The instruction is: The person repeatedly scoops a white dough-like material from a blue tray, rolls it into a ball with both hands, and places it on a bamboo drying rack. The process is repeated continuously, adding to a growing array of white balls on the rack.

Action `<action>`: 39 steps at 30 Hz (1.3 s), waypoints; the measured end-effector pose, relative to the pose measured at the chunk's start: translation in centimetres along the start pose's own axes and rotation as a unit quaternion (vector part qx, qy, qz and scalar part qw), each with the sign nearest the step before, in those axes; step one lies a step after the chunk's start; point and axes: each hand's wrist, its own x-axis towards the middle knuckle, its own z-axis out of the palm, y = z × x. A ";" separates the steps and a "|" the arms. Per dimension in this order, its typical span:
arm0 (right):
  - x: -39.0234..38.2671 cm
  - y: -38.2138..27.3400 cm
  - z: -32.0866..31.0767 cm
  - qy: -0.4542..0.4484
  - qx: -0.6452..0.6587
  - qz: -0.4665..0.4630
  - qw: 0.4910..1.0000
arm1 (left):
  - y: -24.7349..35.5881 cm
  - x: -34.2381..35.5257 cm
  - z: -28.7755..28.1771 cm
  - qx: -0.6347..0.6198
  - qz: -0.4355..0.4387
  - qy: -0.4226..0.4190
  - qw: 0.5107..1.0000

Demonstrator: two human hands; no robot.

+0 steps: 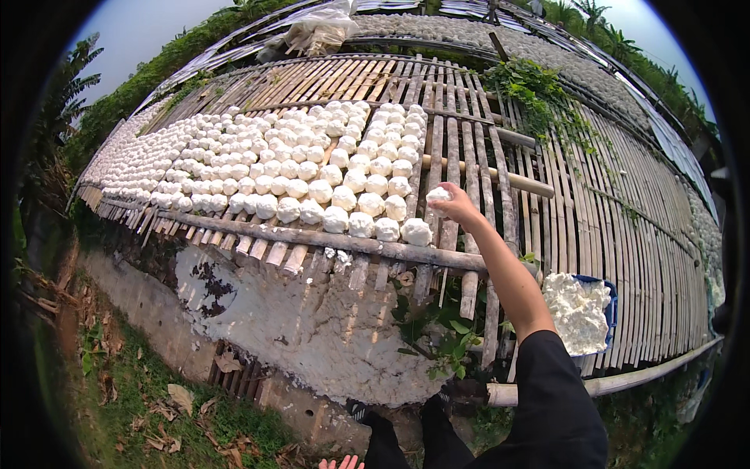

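While the right hand (459,208) is pinching a white lump (439,194) between thumb and fingers, the left hand (341,463) is showing only its fingertips at the bottom edge, slightly parted and well away from the right; its palm is lying out of sight, so I cannot tell whether it is holding anything. The pinched lump is sitting over the bamboo rack (617,203), just right of the rows of lumps (297,172); whether it is touching the slats, I cannot tell. A round pole (336,240) is running along the rack's near edge, in front of the rows. To the right of the forearm, a blue tub (612,313) is resting on the slats, holding white paste (576,313). Green vines (535,87) are spreading over the rack farther back.
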 end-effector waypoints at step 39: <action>-33.4 30.2 -31.2 0.248 -0.468 0.282 0.800 | 8.2 49.2 -17.7 -0.672 -0.217 0.118 0.698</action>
